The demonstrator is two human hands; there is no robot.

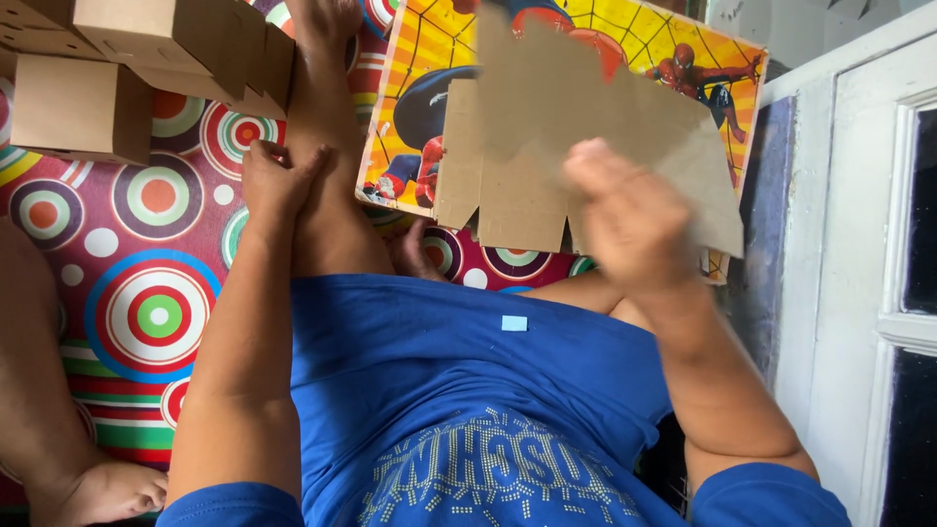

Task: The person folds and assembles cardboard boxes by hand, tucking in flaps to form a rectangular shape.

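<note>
Cardboard is what I am handling — a flat, unfolded box blank (547,146) with cut tabs along its lower edge, and I am holding it up in front of me over the bright yellow cartoon-printed board (683,59) that is lying on the circle-patterned mat (146,293). From the head view, my right hand (630,215) is gripping the blank at its lower right part, fingers curled closed on the sheet, though the hand is blurred, so I cannot tell just how the fingertips are sitting. My left hand (273,181) is holding nothing — it is resting with fingers bent against my bare leg (327,195), well apart from the blank. As I judge it, one hand pinching near a corner is leaving the far side unsupported, so the sheet could be flopping, creasing off its score lines or slipping from my grip. The tabs could also be catching on the board's edge just below them. Folded brown boxes (146,59) are lying at the upper left on the mat, clear of my hands; another person's bare foot (107,488) is showing at the lower left.
</note>
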